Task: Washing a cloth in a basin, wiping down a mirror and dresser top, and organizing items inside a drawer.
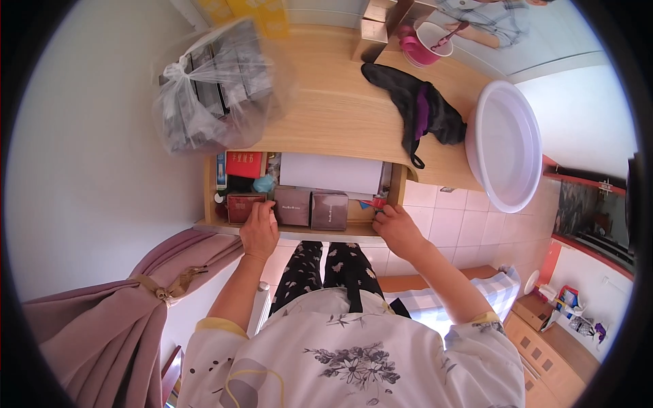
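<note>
A wooden drawer (301, 235) stands pulled out beneath the desk top. My left hand (260, 229) is at its front edge, fingers reaching inside between a dark red box (244, 206) and a mauve box (292, 207). Another mauve box (329, 211) lies to the right of that one. At the drawer's front right corner is my right hand (400, 229), its fingers bent over the edge near a small red item (376, 203). Whether either hand grips anything is unclear. Behind the boxes lie white paper (330, 174), a red booklet (245, 164) and a light blue item (264, 183).
On the wooden desk (326, 102) are a tied clear plastic bag (219, 92) of boxes, a black cloth item (428, 107), a pink cup (421, 51) and upright boxes (371, 38). A white basin (505, 145) overhangs the right edge. A curtain (112, 326) hangs left.
</note>
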`<control>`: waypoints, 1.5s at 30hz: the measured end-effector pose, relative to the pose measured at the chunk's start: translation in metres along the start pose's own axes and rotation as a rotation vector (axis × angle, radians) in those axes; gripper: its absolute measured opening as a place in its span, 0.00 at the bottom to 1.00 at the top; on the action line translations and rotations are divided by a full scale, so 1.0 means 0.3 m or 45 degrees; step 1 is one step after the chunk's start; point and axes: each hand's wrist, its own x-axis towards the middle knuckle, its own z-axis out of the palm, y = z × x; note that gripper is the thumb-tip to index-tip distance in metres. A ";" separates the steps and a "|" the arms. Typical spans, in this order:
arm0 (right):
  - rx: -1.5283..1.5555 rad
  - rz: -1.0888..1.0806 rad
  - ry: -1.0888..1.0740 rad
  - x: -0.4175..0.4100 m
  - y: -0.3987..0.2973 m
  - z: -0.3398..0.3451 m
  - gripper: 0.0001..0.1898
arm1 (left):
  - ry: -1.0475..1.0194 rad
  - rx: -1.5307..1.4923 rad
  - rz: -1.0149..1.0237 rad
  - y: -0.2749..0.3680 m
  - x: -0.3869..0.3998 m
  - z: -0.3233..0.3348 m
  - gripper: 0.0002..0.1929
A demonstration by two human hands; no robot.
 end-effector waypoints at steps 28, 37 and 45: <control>0.024 0.442 -0.248 0.175 -0.008 0.205 0.13 | -0.059 -0.006 -0.013 -0.011 -0.007 -0.014 0.20; 0.001 0.210 -0.042 0.119 -0.012 0.048 0.11 | -0.060 -0.014 -0.006 -0.006 -0.003 -0.007 0.21; 0.006 0.584 1.130 0.627 0.367 -0.616 0.22 | -0.041 -0.006 -0.044 -0.008 -0.016 -0.017 0.17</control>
